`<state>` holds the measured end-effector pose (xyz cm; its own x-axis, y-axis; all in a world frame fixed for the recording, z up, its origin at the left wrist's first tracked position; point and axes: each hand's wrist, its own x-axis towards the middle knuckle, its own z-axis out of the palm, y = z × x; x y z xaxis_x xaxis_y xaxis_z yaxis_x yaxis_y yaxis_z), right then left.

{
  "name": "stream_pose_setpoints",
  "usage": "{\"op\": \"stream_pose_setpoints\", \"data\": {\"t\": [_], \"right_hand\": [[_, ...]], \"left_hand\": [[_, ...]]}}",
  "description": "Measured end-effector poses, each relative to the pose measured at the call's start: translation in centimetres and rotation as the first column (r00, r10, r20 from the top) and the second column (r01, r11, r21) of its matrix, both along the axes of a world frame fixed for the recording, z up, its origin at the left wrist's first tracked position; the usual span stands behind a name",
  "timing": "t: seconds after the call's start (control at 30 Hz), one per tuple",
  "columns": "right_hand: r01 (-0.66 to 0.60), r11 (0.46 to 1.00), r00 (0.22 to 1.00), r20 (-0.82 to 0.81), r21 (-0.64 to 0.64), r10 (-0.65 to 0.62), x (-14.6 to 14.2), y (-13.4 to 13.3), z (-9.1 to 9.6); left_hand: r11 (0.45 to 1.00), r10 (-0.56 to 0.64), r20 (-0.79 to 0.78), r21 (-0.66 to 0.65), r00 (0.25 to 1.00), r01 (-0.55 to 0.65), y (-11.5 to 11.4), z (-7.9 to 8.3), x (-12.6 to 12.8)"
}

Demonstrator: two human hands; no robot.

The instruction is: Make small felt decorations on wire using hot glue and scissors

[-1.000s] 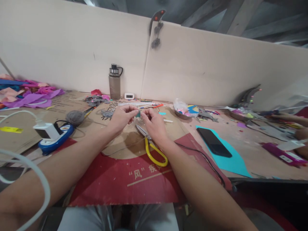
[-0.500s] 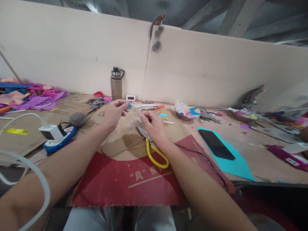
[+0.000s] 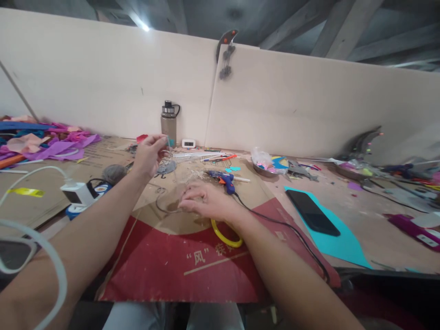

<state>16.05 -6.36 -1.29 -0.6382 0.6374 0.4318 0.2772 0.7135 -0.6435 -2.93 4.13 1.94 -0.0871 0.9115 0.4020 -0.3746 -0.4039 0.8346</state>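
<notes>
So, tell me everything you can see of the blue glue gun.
The glue gun has a blue, plastic-looking body with an orange trigger. It lies on the cardboard, just beyond the right hand, its dark front end pointing left, its handle angled toward the wearer. Pale wisps lie by the front. A white stick shows at its rear; whether it is inserted is unclear. A black cord trails rightward from the handle. Neither hand grips it.

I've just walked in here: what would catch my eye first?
Probably the left hand, near the middle, pinching a small teal piece in front of the bottle, with the blurred right hand over the red-and-brown cardboard. Next, perhaps, the bright heap of scraps at far left and the black phone on a turquoise sheet at right.
</notes>
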Motion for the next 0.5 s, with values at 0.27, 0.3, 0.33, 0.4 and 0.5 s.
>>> {"op": "stream_pose_setpoints", "data": {"t": [0.27, 0.3, 0.33, 0.4, 0.5], "right_hand": [[0.547, 0.837, 0.834, -0.072, -0.019, -0.547, 3.2, 2.7, -0.2], [0.667, 0.745, 0.745, -0.051, 0.018, -0.665, 3.9, 3.2, -0.5], [0.767, 0.637, 0.639, -0.008, 0.072, -0.769, 4.6, 3.7, -1.0], [0.863, 0.482, 0.479, 0.06, 0.154, -0.876, 5.7, 4.6, -2.0], [0.862, 0.505, 0.499, 0.104, 0.046, -0.861, 6.7, 5.7, -3.7]], "left_hand": [[0.99, -0.14, 0.011, 0.03, 0.99, 0.139, -0.4, -0.1, 0.1], [0.988, -0.154, 0.03, 0.037, 0.988, 0.153, -0.4, -0.1, 0.0], [0.986, -0.166, 0.042, 0.039, 0.985, 0.164, -0.4, 0.0, -0.1], [0.984, -0.18, 0.041, 0.028, 0.983, 0.179, -0.4, 0.0, -0.1], [0.984, -0.177, -0.005, 0.007, 0.984, 0.177, -0.5, -0.2, 0.2]]}}
